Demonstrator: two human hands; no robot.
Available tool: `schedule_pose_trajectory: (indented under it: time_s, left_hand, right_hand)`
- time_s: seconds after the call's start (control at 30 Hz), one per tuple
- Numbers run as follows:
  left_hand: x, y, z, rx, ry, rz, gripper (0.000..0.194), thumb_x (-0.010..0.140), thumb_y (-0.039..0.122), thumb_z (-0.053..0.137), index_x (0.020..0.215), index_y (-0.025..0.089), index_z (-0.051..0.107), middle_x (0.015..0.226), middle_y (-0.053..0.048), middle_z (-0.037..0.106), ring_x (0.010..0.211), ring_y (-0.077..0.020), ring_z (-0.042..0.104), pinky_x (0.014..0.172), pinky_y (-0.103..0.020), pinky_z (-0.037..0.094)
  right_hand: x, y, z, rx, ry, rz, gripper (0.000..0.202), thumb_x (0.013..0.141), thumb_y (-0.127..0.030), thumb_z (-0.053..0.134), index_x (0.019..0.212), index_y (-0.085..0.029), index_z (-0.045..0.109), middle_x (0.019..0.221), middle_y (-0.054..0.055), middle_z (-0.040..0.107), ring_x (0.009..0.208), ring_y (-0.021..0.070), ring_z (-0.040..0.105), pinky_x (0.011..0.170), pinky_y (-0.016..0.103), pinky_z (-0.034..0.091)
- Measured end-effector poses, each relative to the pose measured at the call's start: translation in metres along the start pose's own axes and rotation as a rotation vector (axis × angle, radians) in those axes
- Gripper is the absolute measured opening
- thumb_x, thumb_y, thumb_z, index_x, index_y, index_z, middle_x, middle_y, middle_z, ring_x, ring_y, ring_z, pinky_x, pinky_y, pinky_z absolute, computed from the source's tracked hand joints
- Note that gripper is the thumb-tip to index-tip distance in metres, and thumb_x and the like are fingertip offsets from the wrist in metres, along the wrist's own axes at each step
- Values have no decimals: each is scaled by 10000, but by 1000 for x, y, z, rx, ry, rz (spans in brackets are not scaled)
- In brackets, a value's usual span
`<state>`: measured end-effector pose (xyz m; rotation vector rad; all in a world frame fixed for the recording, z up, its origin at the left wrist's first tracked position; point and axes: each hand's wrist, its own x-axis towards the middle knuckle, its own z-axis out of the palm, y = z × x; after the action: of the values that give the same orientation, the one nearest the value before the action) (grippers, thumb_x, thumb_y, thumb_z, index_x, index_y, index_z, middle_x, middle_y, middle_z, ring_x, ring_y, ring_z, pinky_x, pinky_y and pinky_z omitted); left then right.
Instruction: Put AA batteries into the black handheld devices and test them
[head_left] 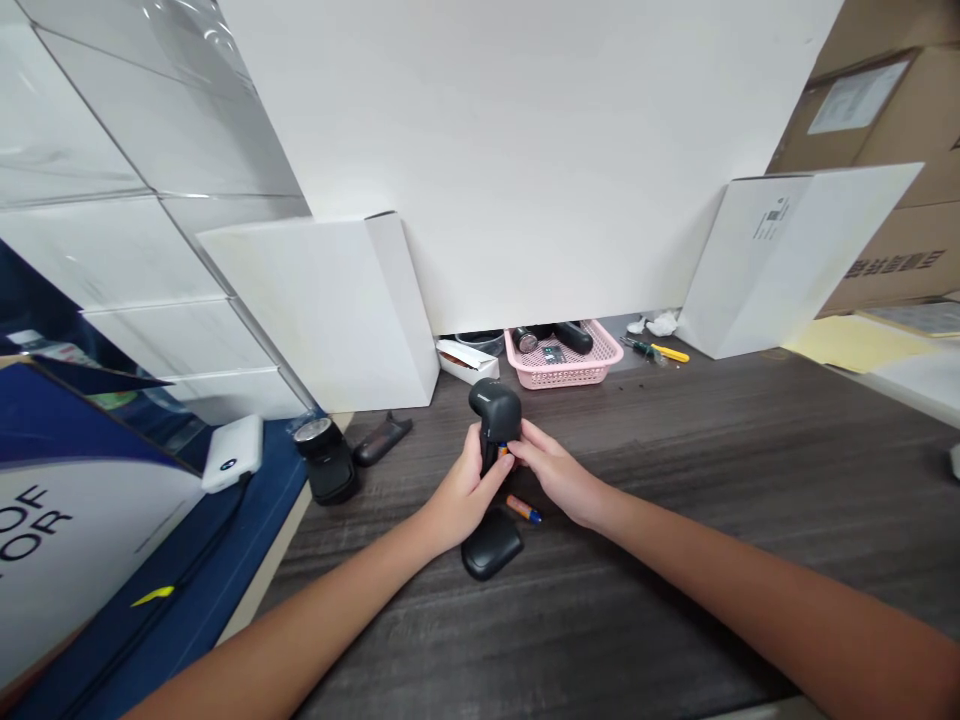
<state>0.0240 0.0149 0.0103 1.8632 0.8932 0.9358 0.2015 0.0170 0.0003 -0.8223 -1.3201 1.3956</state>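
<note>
My left hand (469,490) is wrapped around a black handheld device (498,405) with a rounded, curved head, held upright above the table. The fingers of my right hand (553,468) pinch an orange-and-blue battery (503,453) at the open side of the device's body; the fingertips partly hide it. Just below, a second orange battery (523,509) with a blue end lies on the dark wood table (637,600). A black rounded cover-like piece (491,545) rests beside it, under my left wrist.
A pink basket (566,375) with black devices stands at the back, beside a small white box (466,360). Right of it lies a yellow-handled screwdriver (670,353). A black device with a silver round head (326,460) and a dark slim part (382,440) are at left. White boxes (322,310) border the table.
</note>
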Motion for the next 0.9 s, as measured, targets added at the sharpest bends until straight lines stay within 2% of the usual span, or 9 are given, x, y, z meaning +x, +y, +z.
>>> schedule_pose_trajectory:
  time_s: [0.17, 0.37, 0.43, 0.5, 0.6, 0.67, 0.73, 0.8, 0.9]
  left_hand:
    - [0, 0, -1, 137, 6, 31, 468, 1091, 441, 490, 1478, 207, 369, 1365, -121, 612, 1264, -290, 608, 1094, -406, 459]
    - [-5, 2, -4, 201, 0, 48, 487, 1108, 452, 441, 1500, 185, 331, 1387, -145, 599, 1240, -283, 619, 1079, -407, 463]
    - [-4, 1, -5, 180, 8, 64, 504, 1108, 461, 442, 1515, 188, 324, 1451, -149, 563, 1309, -281, 582, 1136, -417, 432]
    - [-1, -3, -5, 109, 51, 63, 518, 1102, 488, 454, 1514, 195, 341, 1485, -144, 544, 1369, -281, 542, 1184, -425, 400]
    - [8, -15, -6, -128, 160, -54, 514, 1073, 592, 460, 1405, 200, 447, 1341, -126, 634, 1246, -274, 622, 1062, -401, 500]
    - [14, -23, -7, -307, 253, -160, 555, 1028, 684, 482, 1303, 203, 501, 1182, -107, 686, 1028, -246, 687, 861, -356, 561]
    - [20, -28, -9, -457, 315, -215, 614, 977, 751, 514, 1231, 193, 540, 1087, -96, 704, 850, -209, 685, 714, -314, 552]
    - [22, -27, -12, -569, 308, -236, 676, 950, 792, 507, 1172, 160, 594, 1048, -108, 714, 771, -189, 671, 637, -288, 532]
    - [21, -19, -17, -651, 249, -231, 724, 960, 812, 441, 1103, 132, 645, 1022, -124, 726, 752, -192, 676, 592, -274, 515]
  right_hand:
    - [-5, -2, 4, 144, -69, 45, 474, 926, -307, 589, 1398, -296, 634, 1393, 35, 682, 1336, 242, 610, 1120, 398, 504]
    - [-3, -1, 0, 156, -116, 31, 533, 881, -229, 507, 1401, -261, 616, 1392, 49, 675, 1325, 257, 607, 1106, 421, 507]
    - [-2, 3, -7, 51, -98, -5, 568, 865, -212, 488, 1424, -254, 583, 1410, 55, 655, 1351, 258, 583, 1138, 444, 477]
    - [-3, 7, -13, -175, -16, -107, 583, 879, -209, 513, 1459, -259, 542, 1438, 67, 619, 1367, 258, 557, 1172, 465, 433]
    - [-10, 5, -18, -594, 122, -315, 536, 907, -229, 609, 1438, -252, 543, 1356, 100, 613, 1263, 273, 570, 1117, 481, 446]
    - [-18, -2, -15, -780, 3, -422, 503, 917, -282, 683, 1406, -246, 572, 1253, 98, 633, 1170, 273, 581, 1052, 464, 466]
    - [-26, -9, -10, -903, -277, -495, 556, 883, -447, 789, 1373, -247, 618, 1203, 91, 644, 1125, 279, 579, 1018, 452, 463]
    - [-31, -13, -4, -1012, -476, -526, 682, 792, -635, 849, 1319, -240, 674, 1193, 92, 643, 1111, 289, 573, 1008, 454, 448]
    - [-33, -13, 0, -1111, -519, -556, 600, 815, -686, 815, 1176, -215, 728, 1143, 85, 640, 1080, 274, 573, 991, 436, 437]
